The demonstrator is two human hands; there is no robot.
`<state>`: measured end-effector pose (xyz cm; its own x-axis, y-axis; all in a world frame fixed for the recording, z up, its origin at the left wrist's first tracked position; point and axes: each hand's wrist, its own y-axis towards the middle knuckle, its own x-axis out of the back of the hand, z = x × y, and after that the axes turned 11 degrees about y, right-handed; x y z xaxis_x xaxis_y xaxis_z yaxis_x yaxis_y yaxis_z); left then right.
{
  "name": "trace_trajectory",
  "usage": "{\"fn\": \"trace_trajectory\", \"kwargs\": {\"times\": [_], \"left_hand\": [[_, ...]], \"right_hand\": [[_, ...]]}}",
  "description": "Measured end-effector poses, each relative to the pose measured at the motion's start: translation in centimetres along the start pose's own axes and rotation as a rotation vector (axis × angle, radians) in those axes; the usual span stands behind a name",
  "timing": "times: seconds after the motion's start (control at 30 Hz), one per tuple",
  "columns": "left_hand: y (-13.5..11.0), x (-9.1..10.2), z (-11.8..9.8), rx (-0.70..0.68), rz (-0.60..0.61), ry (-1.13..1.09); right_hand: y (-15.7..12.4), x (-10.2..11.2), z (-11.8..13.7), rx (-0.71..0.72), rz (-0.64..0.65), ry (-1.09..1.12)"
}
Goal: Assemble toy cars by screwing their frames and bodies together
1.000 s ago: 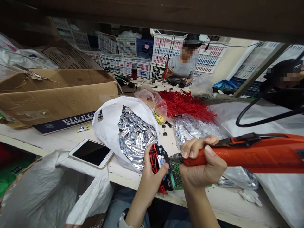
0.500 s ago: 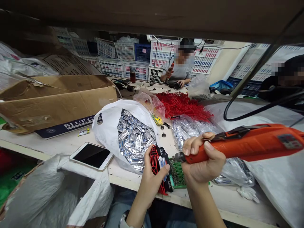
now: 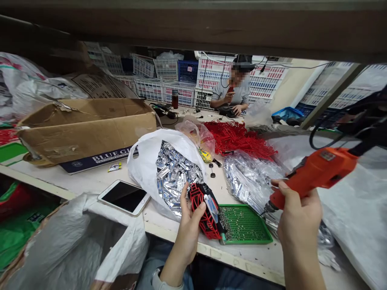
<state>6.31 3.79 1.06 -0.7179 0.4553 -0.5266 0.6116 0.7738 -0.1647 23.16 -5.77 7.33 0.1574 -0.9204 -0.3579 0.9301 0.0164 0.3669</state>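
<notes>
My left hand (image 3: 188, 225) grips a small red and black toy car frame (image 3: 206, 211) at the near edge of the bench, beside a green tray of tiny screws (image 3: 244, 223). My right hand (image 3: 298, 219) is wrapped round an orange electric screwdriver (image 3: 314, 174), held up and off to the right, its tip pointing down-left over the tray's right side, apart from the toy. A black cable (image 3: 338, 125) runs from the tool's rear.
A white bag of silver foil packets (image 3: 173, 173) lies behind the toy, a phone (image 3: 123, 196) to its left, and a cardboard box (image 3: 86, 129) beyond. Red plastic frames (image 3: 238, 137) are heaped farther back. A clear bag of packets (image 3: 250, 177) lies right. A person (image 3: 232, 90) works opposite.
My right hand has pulled the screwdriver away from the toy, up and to the right, uncovering the green tray. My left hand has tilted the toy a little.
</notes>
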Motion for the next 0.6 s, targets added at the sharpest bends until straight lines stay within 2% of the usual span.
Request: {"fn": "trace_trajectory", "kwargs": {"times": [0.13,0.2,0.27,0.33,0.43,0.5,0.6], "left_hand": [[0.0,-0.3,0.2,0.006,-0.080,0.022],[0.1,-0.4,0.2,0.026,-0.141,-0.013],[0.0,-0.7,0.0,0.025,-0.187,-0.090],[-0.2,-1.1,-0.3,0.011,-0.197,-0.176],[-1.1,-1.6,-0.7,0.021,-0.152,-0.233],[-1.8,-1.7,-0.8,0.062,-0.115,-0.224],[-2.6,-1.2,-0.9,0.117,-0.041,-0.171]], "right_hand": [[-2.2,0.3,0.1,0.178,-0.033,-0.080],[-4.5,0.4,0.2,0.323,-0.068,-0.131],[-7.1,0.5,-0.2,0.381,-0.019,-0.094],[-9.3,0.8,-1.2,0.247,0.145,-0.051],[-11.3,1.3,-3.3,-0.094,0.361,-0.011],[-11.4,1.5,-4.1,-0.274,0.402,0.041],[-10.6,1.5,-3.4,-0.380,0.370,0.131]]}}
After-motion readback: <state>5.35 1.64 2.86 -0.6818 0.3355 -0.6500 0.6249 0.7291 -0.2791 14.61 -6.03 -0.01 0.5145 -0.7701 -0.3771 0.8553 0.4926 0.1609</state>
